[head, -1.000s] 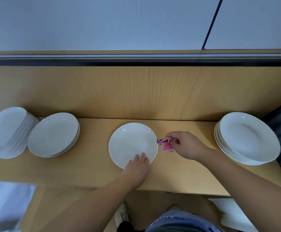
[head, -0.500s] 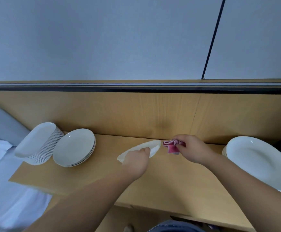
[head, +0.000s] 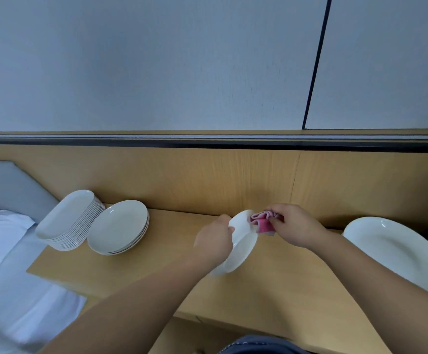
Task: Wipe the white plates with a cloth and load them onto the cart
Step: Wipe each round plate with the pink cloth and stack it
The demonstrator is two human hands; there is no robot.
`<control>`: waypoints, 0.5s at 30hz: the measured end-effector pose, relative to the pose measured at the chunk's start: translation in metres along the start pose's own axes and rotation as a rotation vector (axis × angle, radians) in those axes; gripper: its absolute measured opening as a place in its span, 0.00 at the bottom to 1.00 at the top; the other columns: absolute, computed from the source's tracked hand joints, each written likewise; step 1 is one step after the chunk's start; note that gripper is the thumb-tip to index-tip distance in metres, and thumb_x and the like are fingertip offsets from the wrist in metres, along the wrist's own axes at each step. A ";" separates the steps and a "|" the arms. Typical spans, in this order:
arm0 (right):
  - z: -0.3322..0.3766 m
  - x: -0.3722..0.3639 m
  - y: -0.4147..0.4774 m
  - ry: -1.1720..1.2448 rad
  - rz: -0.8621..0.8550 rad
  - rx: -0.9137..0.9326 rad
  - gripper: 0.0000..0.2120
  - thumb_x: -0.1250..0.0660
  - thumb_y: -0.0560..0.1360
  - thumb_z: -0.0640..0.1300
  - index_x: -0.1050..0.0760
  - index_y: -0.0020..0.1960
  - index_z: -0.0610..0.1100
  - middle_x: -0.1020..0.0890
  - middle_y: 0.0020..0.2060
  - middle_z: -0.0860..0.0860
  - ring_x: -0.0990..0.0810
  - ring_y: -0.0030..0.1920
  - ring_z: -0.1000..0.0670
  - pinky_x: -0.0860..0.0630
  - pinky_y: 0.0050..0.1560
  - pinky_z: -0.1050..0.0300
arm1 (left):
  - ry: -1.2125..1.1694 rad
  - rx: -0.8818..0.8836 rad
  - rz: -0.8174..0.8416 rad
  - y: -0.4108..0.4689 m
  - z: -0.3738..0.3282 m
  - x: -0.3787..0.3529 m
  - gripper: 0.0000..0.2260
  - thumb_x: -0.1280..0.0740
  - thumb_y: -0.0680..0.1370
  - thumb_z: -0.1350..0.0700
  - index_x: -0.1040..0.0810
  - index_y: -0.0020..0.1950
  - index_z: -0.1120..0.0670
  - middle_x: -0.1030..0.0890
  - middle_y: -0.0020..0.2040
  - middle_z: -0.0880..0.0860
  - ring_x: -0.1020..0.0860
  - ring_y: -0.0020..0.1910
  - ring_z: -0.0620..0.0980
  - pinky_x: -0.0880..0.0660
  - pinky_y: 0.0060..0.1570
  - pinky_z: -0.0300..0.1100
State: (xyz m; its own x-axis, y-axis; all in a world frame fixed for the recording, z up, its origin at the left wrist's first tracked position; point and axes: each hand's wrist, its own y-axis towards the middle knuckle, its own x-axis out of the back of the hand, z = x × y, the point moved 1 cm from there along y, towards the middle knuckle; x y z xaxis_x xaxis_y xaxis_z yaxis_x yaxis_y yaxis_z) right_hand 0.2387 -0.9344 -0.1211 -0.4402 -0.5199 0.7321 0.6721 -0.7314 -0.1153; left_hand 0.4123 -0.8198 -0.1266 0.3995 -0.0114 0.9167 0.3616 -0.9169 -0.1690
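Head view: left hand (head: 214, 241) grips tilted white plate (head: 242, 245) above wooden counter (head: 271, 284); right hand (head: 293, 228) pinches pink cloth (head: 262, 222) against upper rim. Wiping under way; plate stacks (head: 118, 228) remain, cart unseen, loading pending.

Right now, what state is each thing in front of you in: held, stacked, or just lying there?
Held plate: tilted steeply on edge.
Left hand: grips that plate's rim.
Pink cloth: bunched, touching the plate's upper rim.
Right hand: pinches the cloth.
Oval plates: stacked, untouched.
Round plates: stacked beside them, untouched.
Large plate at right: lying flat, untouched.
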 end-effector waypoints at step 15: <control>0.065 -0.069 0.084 0.106 0.170 0.032 0.09 0.42 0.81 0.44 0.24 0.49 0.43 0.20 0.42 0.46 0.21 0.39 0.47 0.26 0.38 0.53 | -0.381 0.009 0.116 0.022 0.097 0.031 0.26 0.28 0.71 0.59 0.30 0.67 0.50 0.26 0.57 0.44 0.27 0.55 0.46 0.26 0.53 0.45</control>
State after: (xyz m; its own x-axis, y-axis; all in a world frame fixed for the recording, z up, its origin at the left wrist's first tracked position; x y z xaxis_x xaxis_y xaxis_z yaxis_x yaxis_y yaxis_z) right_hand 0.3642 -0.9313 -0.1381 -0.3781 -0.6791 0.6292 0.7597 -0.6160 -0.2084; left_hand 0.5144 -0.8021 -0.1365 0.7214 0.0360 0.6915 0.3026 -0.9146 -0.2681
